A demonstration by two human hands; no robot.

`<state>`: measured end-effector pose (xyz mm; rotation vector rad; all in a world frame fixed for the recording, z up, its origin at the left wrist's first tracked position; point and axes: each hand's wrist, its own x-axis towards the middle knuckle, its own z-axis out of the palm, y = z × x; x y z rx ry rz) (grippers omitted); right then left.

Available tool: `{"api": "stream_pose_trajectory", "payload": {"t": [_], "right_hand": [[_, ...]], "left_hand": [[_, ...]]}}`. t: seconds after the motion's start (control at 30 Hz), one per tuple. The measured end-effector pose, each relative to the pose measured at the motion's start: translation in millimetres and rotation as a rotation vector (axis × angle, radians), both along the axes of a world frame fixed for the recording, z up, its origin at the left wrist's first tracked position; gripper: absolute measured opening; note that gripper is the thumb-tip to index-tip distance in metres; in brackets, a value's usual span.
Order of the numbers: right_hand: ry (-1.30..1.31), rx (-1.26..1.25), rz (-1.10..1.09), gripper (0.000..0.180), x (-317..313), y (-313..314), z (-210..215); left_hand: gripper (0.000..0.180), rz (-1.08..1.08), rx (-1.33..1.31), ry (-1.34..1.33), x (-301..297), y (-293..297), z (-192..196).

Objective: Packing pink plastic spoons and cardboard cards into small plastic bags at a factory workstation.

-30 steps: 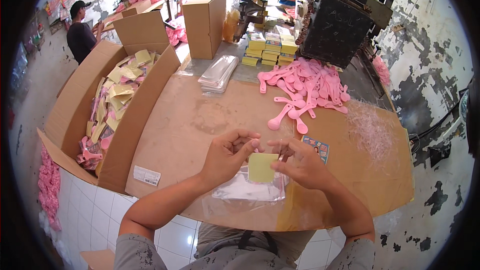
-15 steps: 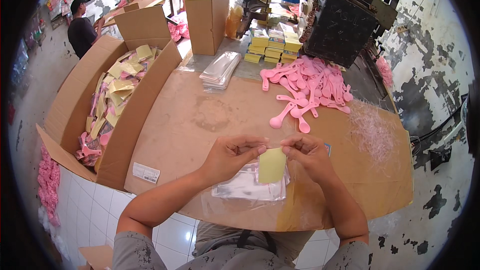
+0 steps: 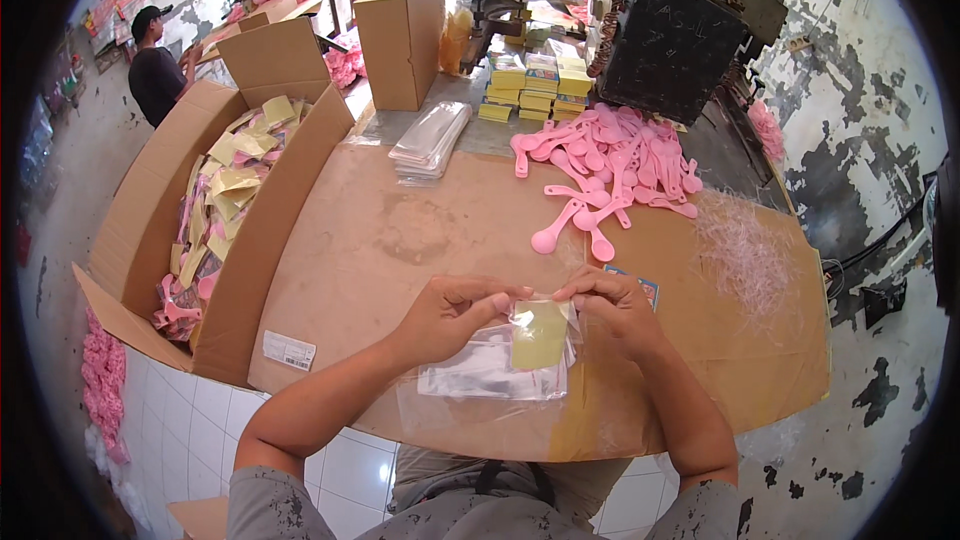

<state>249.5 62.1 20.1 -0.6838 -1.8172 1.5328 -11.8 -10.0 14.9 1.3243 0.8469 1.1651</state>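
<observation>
A pale yellow card (image 3: 538, 340) hangs between my hands, seemingly inside a clear plastic bag whose film shines over it. My left hand (image 3: 445, 318) pinches the top left of the bag between thumb and fingers. At the top right, my right hand (image 3: 618, 312) has a similar closed pinch. Beneath lies a small stack of clear plastic bags (image 3: 465, 375), partly covered by the card. A colourful printed card (image 3: 650, 292) sticks out from behind my right hand. Beyond the hands is a heap of pink plastic measuring spoons (image 3: 620, 165).
On the left stands a long open carton (image 3: 275, 230) full of bagged spoons and yellow cards. More clear bags (image 3: 430, 145) and stacked cards (image 3: 535, 85) lie farther back. Thin plastic scraps (image 3: 745, 255) cover the right side. A black machine (image 3: 665, 50) rises behind the spoons. Another person (image 3: 157, 70) stands far left.
The yellow card has dropped slightly below my fingertips, and shiny film now shows over it. My right hand has shifted a little, exposing more of the printed card. The view has moved slightly.
</observation>
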Motion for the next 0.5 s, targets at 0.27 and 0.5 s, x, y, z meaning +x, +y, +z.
{"api": "stream_pose_trajectory", "payload": {"t": [0.27,0.5], "right_hand": [[-0.048,-0.034,-0.037,0.015,-3,-3,-4],[-0.027,0.004,-0.042,0.020,-2,-1,-11]], "left_hand": [[0.026,0.013,-0.095,0.088,2,4,-4],[0.027,-0.014,-0.099,0.086,1,5,-2]]}}
